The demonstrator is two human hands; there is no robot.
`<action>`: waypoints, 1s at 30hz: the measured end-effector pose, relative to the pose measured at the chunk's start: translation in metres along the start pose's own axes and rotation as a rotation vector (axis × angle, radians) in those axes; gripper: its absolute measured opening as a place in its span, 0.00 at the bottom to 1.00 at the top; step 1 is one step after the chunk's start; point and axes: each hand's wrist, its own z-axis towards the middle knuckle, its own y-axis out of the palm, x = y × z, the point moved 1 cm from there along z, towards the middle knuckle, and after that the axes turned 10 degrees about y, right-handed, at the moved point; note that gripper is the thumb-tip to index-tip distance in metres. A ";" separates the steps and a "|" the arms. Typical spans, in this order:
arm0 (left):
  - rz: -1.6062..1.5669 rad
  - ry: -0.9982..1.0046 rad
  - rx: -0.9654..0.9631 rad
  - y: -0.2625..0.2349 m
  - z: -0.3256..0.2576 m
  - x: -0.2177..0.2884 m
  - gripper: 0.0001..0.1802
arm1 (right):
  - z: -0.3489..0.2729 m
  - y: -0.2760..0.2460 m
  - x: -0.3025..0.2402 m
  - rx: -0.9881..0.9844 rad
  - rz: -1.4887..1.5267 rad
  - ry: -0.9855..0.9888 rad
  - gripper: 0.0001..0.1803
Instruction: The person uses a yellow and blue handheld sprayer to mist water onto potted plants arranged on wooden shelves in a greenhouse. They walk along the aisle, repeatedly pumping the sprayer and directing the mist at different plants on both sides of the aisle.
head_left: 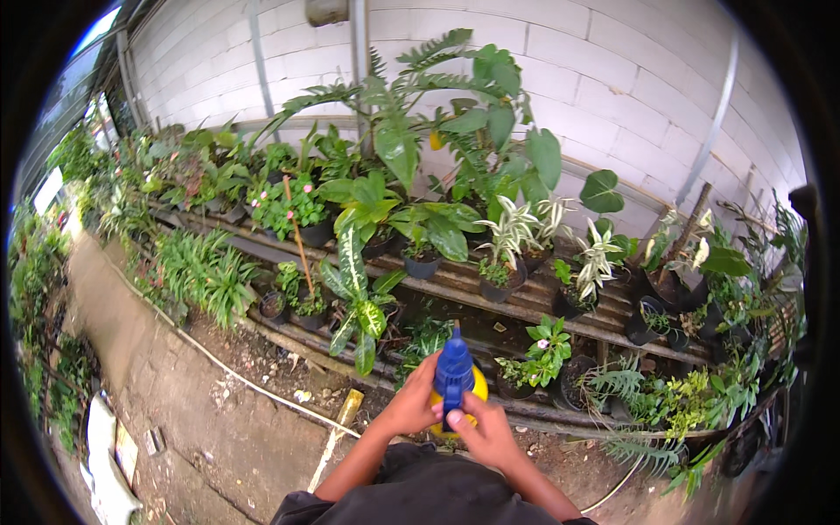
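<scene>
A yellow spray bottle with a blue spray head is held upright in front of my body, its nozzle pointing away from me. My left hand is closed around the bottle's left side, just below the head. On the other side, my right hand grips the bottle, its thumb near the lower part of the blue head. Most of the yellow body is hidden under my fingers. Beyond the nozzle are a dark-potted plant with pink-flowered leaves and a variegated broad-leaved plant.
Tiered shelves hold several potted plants along a white block wall. A concrete path runs off to the left. A pale hose lies along its edge, and a white sack lies at lower left.
</scene>
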 end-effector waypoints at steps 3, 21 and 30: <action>-0.204 -0.025 -0.028 0.018 -0.011 -0.005 0.45 | -0.010 -0.018 0.001 -0.140 -0.202 -0.040 0.18; -0.057 -0.126 -0.112 0.074 -0.016 0.007 0.27 | 0.021 -0.126 -0.129 0.191 -0.786 -0.472 0.35; 0.141 0.008 0.057 0.091 -0.057 -0.033 0.27 | 0.042 -0.007 0.037 -0.011 -0.470 -0.595 0.23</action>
